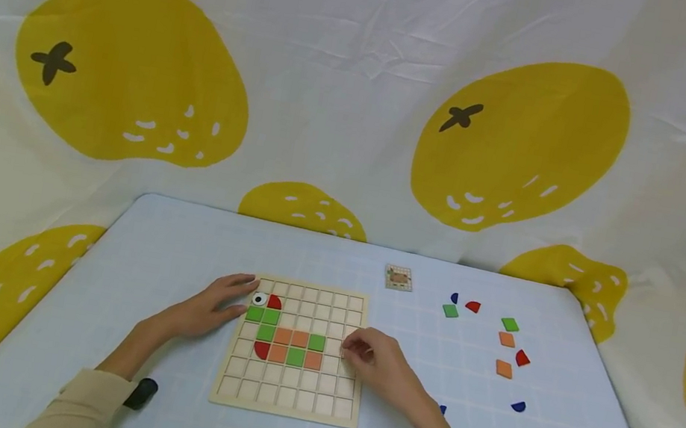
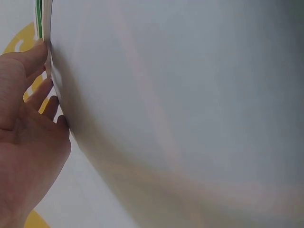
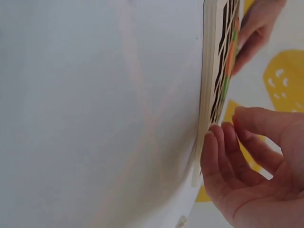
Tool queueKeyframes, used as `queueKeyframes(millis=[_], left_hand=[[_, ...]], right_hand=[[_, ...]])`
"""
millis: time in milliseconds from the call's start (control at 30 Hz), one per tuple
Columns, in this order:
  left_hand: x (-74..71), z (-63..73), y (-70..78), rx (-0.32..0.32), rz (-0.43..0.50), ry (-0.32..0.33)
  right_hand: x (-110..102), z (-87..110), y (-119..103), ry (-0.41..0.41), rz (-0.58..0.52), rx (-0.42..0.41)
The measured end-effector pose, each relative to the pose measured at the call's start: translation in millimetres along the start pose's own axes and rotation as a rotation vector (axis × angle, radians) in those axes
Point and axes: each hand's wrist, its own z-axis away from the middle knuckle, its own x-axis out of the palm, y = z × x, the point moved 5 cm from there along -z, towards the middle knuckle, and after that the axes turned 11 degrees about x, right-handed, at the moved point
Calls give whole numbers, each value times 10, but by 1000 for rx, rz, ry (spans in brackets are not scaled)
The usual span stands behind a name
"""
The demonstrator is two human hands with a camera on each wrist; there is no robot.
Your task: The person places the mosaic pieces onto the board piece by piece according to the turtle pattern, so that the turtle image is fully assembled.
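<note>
A square wooden grid board (image 1: 283, 410) lies on the table, partly filled with green, orange and red tiles and a round eye piece (image 1: 259, 299). My left hand (image 1: 212, 304) rests at the board's upper left edge, fingers fairly straight and touching it. At the right edge, my right hand (image 1: 381, 368) reaches over the board, thumb and fingertips drawn together beside the row ending in a green tile (image 1: 316, 343). In the right wrist view these fingertips (image 3: 230, 128) are close to the board's edge; I cannot tell whether they pinch a small piece.
A small picture card (image 1: 399, 278) lies behind the board to the right. Loose pieces are scattered on the right: green tiles (image 1: 450, 311), orange tiles (image 1: 504, 369), red quarter rounds (image 1: 473, 306) and blue half rounds (image 1: 518, 406). A patterned cloth (image 1: 363, 96) hangs behind the table.
</note>
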Motion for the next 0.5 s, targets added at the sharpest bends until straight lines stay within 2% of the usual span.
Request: queueKeyframes(millis=[300, 500], left_hand=[[-1, -2, -17, -37, -3, -12], [6, 4, -27, -36, -2, -13]], right_hand=[[-215, 70, 236, 98, 80, 46], [-399, 155, 394, 184, 113, 136]])
